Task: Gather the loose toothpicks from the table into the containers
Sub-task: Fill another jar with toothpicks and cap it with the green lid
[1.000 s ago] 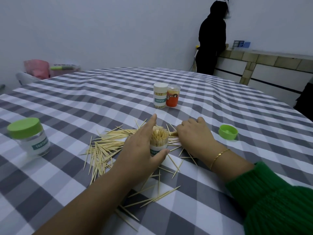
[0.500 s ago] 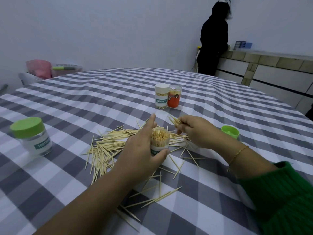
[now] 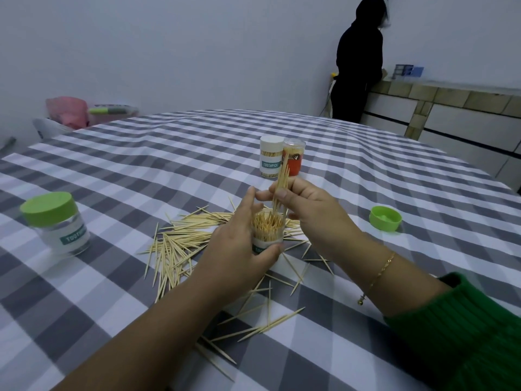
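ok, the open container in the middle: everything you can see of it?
The open container is a small clear cylinder with a white band label. It has no lid, stands upright on the checked tablecloth and is nearly full of upright toothpicks. The left hand grips its side; the right hand lowers a pinched bundle into its mouth.

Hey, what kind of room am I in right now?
Probably a plain home dining or kitchen area: a big table under a grey checked tablecloth, a tiled counter along the bare wall, and a second person standing at it.
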A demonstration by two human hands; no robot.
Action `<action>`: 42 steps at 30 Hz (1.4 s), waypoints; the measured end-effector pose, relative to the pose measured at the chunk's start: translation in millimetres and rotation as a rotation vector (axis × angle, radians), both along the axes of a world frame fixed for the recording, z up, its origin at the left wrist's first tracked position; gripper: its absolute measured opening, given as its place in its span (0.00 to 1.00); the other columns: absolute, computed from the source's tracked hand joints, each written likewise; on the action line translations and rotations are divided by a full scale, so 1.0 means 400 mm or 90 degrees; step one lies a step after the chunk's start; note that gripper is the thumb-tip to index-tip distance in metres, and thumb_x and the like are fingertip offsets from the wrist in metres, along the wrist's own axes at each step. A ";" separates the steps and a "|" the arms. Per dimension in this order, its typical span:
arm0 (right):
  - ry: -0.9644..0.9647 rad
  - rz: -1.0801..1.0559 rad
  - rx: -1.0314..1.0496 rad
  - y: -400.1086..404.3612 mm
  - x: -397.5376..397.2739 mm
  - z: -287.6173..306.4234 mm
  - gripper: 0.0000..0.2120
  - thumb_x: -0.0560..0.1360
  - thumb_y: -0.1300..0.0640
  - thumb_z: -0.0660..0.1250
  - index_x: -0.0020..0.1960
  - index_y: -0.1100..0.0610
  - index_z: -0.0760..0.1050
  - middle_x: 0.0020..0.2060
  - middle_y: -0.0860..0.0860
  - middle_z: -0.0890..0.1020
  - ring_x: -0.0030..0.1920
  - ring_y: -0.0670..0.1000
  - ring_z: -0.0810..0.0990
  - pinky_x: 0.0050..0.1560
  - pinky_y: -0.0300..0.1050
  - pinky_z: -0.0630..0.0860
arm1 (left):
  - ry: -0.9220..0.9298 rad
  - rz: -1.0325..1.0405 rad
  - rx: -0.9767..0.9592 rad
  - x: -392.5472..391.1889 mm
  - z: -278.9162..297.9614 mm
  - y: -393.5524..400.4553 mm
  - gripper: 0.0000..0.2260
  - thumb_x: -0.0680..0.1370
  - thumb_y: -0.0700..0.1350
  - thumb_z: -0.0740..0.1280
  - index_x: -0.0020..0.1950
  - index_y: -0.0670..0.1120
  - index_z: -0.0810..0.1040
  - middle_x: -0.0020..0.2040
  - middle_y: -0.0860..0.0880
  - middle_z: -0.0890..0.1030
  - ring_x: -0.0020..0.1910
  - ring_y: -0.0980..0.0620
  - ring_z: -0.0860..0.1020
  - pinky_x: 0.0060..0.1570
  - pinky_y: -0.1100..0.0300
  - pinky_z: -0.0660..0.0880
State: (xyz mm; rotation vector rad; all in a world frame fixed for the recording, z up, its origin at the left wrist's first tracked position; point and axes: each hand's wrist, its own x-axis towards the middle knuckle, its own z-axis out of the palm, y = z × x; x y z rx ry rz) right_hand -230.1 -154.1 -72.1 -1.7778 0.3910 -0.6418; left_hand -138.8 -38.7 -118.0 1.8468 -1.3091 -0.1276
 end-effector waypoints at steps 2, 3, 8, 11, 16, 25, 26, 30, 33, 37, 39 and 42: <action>-0.014 -0.011 -0.015 0.000 -0.002 0.003 0.08 0.80 0.57 0.58 0.49 0.49 0.75 0.46 0.42 0.84 0.51 0.39 0.79 0.48 0.35 0.69 | 0.003 -0.001 0.001 0.000 0.001 0.000 0.42 0.73 0.53 0.70 0.77 0.56 0.44 0.72 0.58 0.66 0.69 0.55 0.66 0.65 0.62 0.62; -0.027 -0.018 -0.025 0.000 -0.005 0.006 0.08 0.80 0.57 0.58 0.49 0.49 0.75 0.46 0.42 0.84 0.51 0.39 0.79 0.48 0.34 0.69 | 0.004 -0.002 0.001 0.000 0.002 0.000 0.42 0.73 0.53 0.70 0.77 0.57 0.44 0.72 0.59 0.66 0.69 0.55 0.66 0.66 0.58 0.63; -0.079 -0.024 -0.030 0.001 -0.007 0.007 0.09 0.81 0.57 0.57 0.54 0.53 0.76 0.49 0.43 0.84 0.53 0.39 0.78 0.48 0.33 0.69 | 0.007 -0.003 0.001 -0.002 0.003 0.000 0.42 0.74 0.52 0.70 0.77 0.57 0.44 0.70 0.59 0.68 0.66 0.55 0.69 0.65 0.57 0.66; -0.059 -0.002 0.005 0.007 0.000 -0.005 0.08 0.81 0.58 0.57 0.51 0.52 0.75 0.46 0.43 0.84 0.50 0.38 0.79 0.44 0.27 0.72 | 0.013 -0.007 -0.003 0.002 0.003 0.000 0.42 0.74 0.52 0.70 0.77 0.57 0.44 0.71 0.58 0.67 0.64 0.58 0.69 0.59 0.63 0.65; 0.053 0.011 0.036 -0.005 0.008 -0.034 0.10 0.81 0.57 0.59 0.57 0.53 0.77 0.54 0.48 0.82 0.56 0.48 0.79 0.56 0.44 0.76 | 0.016 -0.004 -0.026 0.010 -0.010 -0.004 0.46 0.72 0.51 0.71 0.76 0.57 0.40 0.72 0.61 0.63 0.67 0.63 0.64 0.58 0.70 0.61; 0.139 0.035 0.035 -0.010 -0.004 -0.020 0.08 0.79 0.58 0.62 0.52 0.54 0.79 0.46 0.49 0.84 0.48 0.46 0.83 0.52 0.38 0.76 | -0.105 -0.022 -0.093 0.001 0.017 0.000 0.42 0.70 0.59 0.67 0.71 0.66 0.38 0.77 0.59 0.47 0.73 0.67 0.48 0.70 0.63 0.54; 0.141 0.035 0.033 -0.009 -0.006 -0.018 0.08 0.79 0.58 0.62 0.53 0.54 0.80 0.47 0.50 0.84 0.50 0.48 0.83 0.53 0.40 0.76 | -0.123 -0.027 -0.093 0.003 0.018 -0.001 0.41 0.70 0.61 0.65 0.72 0.65 0.39 0.77 0.60 0.45 0.72 0.71 0.45 0.67 0.67 0.51; 0.123 0.031 0.025 -0.003 -0.008 -0.009 0.12 0.79 0.59 0.62 0.62 0.52 0.75 0.54 0.50 0.82 0.54 0.47 0.80 0.50 0.39 0.77 | -0.145 -0.035 -0.068 0.008 0.019 -0.002 0.41 0.70 0.63 0.61 0.74 0.59 0.40 0.73 0.67 0.43 0.68 0.76 0.43 0.65 0.71 0.47; 0.077 0.039 -0.003 -0.001 -0.009 -0.010 0.18 0.80 0.57 0.59 0.69 0.48 0.68 0.62 0.47 0.77 0.61 0.46 0.75 0.60 0.40 0.73 | -0.096 -0.015 -0.048 0.006 0.018 -0.002 0.44 0.69 0.60 0.65 0.74 0.58 0.37 0.74 0.64 0.51 0.69 0.72 0.50 0.67 0.66 0.53; 0.083 0.066 -0.155 0.015 -0.009 -0.020 0.22 0.80 0.49 0.58 0.72 0.44 0.62 0.67 0.43 0.71 0.65 0.42 0.69 0.60 0.33 0.70 | 0.076 0.003 0.005 0.007 0.021 0.002 0.51 0.72 0.55 0.71 0.72 0.57 0.28 0.74 0.57 0.64 0.70 0.58 0.62 0.63 0.62 0.61; 0.086 0.036 -0.255 0.023 -0.002 -0.030 0.21 0.79 0.49 0.61 0.71 0.45 0.65 0.67 0.43 0.72 0.66 0.42 0.69 0.64 0.38 0.68 | 0.157 0.016 0.016 0.011 0.016 0.000 0.52 0.71 0.52 0.72 0.74 0.55 0.30 0.66 0.55 0.75 0.64 0.58 0.71 0.57 0.63 0.67; 0.045 -0.027 -0.325 0.035 0.011 -0.045 0.16 0.78 0.54 0.63 0.66 0.48 0.73 0.61 0.45 0.78 0.60 0.42 0.74 0.59 0.38 0.70 | 0.186 0.026 0.016 0.016 0.008 -0.004 0.51 0.71 0.49 0.71 0.74 0.57 0.31 0.54 0.55 0.81 0.54 0.58 0.78 0.49 0.64 0.73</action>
